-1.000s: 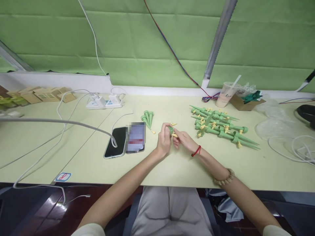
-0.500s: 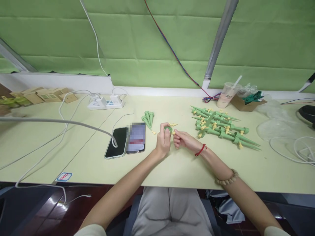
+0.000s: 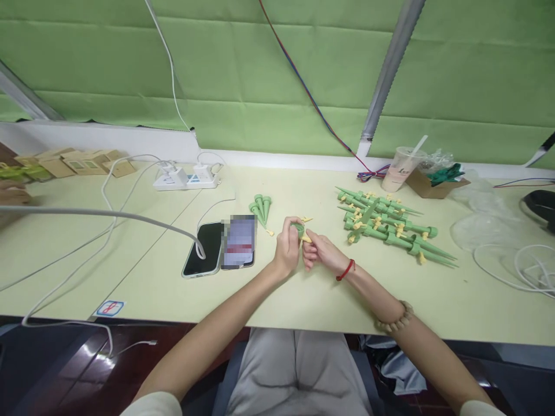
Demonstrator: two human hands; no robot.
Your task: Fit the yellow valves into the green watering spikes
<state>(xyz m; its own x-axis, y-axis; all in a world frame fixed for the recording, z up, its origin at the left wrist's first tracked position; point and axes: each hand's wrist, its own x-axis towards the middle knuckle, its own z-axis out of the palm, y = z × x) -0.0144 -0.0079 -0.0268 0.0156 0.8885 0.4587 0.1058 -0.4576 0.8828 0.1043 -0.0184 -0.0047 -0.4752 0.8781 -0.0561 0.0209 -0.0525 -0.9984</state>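
Observation:
My left hand [image 3: 287, 247] is closed around a green plastic watering spike [image 3: 298, 230], its round open end facing up. My right hand [image 3: 324, 252] pinches a small yellow valve [image 3: 306, 237] at the side of that spike. Most of the spike's body is hidden by my left fingers. Just behind my hands another yellow valve [image 3: 307, 219] shows on the table. Beyond my left hand lie several loose green spikes [image 3: 261, 205], with a yellow piece [image 3: 271, 233] near their tips. Many green spikes with yellow valves [image 3: 385, 225] are piled to the right.
Two phones, one dark [image 3: 203, 251] and one lit [image 3: 239, 242], lie left of my hands. Cables cross the left side from a power strip [image 3: 186, 180]. A drink cup [image 3: 401, 170] and small carton [image 3: 437, 186] stand back right. A person's hand [image 3: 13, 196] shows far left.
My right hand has turned slightly, its lower fingers dropping, while it stays at the yellow valve. The spike's round end shows more plainly in my left hand. The view has shifted a little.

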